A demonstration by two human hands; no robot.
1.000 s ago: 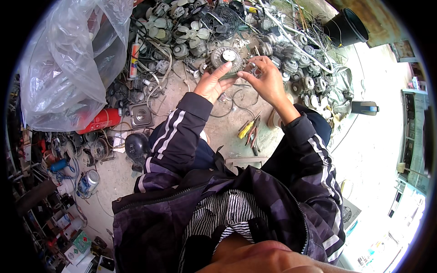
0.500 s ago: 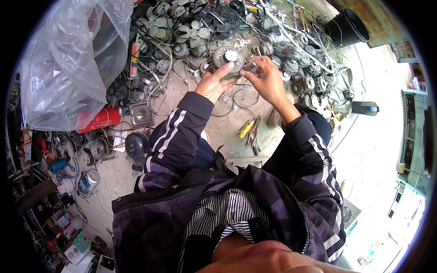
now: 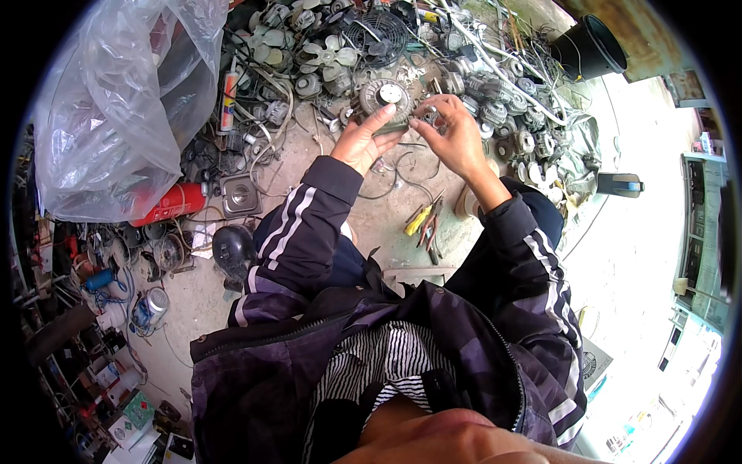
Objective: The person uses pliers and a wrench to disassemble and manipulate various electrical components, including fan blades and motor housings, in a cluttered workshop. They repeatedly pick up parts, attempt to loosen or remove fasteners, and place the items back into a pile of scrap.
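Note:
My left hand [image 3: 365, 142] grips a round, ribbed grey fan motor [image 3: 376, 94] from its near side, thumb on top by the pale hub and fingers underneath. At the motor's right edge, my right hand [image 3: 454, 138] is closed in a pinch, thumb toward the forefinger. What sits in that pinch is too small to make out. On the floor just below the hands lie a thin cable [image 3: 398, 179] and a bundle of pliers, one pair with yellow handles [image 3: 418, 220].
Beyond my hands spreads a heap of small motors [image 3: 495, 108] and white fan blades [image 3: 331, 52]. A big clear plastic bag [image 3: 116, 116] fills the upper left, beside a red cylinder [image 3: 176, 203]. A black bucket [image 3: 591, 48] stands at far right; a metal lid [image 3: 241, 195] lies left.
The motor has tilted or shifted very slightly to the left in my left hand. My right hand has hardly moved, still pinched at the motor's right edge.

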